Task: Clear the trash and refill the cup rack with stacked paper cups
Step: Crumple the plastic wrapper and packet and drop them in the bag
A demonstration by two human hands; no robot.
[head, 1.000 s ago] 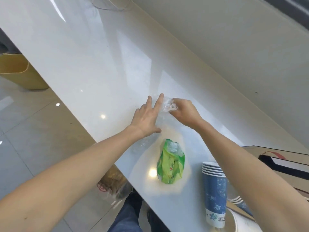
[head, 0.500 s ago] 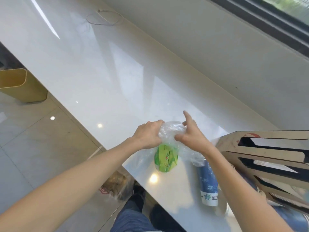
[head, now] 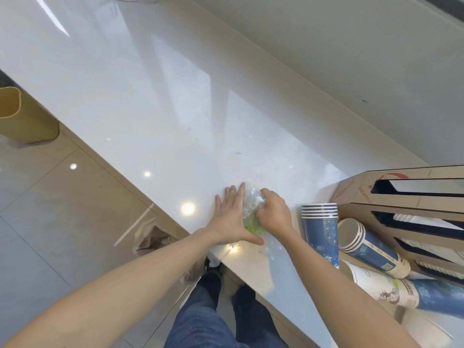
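Hands: left hand (head: 232, 219) flat, open beside clear plastic wrap (head: 252, 204); right hand (head: 273, 214) clenches it w/ green packet (head: 252, 227) inside. Three paper-cup stacks (head: 321, 227) nr cup rack (head: 406, 209).

— Where is there room on the counter (head: 150, 101)?
— From nine round to one o'clock of the hands it lies bare.
— And at three?
— Blocked: upright cup stack (head: 320, 227), toppled cups (head: 371, 247), and the cup rack (head: 406, 204) close behind.

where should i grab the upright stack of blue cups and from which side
Grip the upright stack of blue cups around its blue wall just below the nested white rims, coming from its left, counter side: tipped cups and the cup rack crowd its right.
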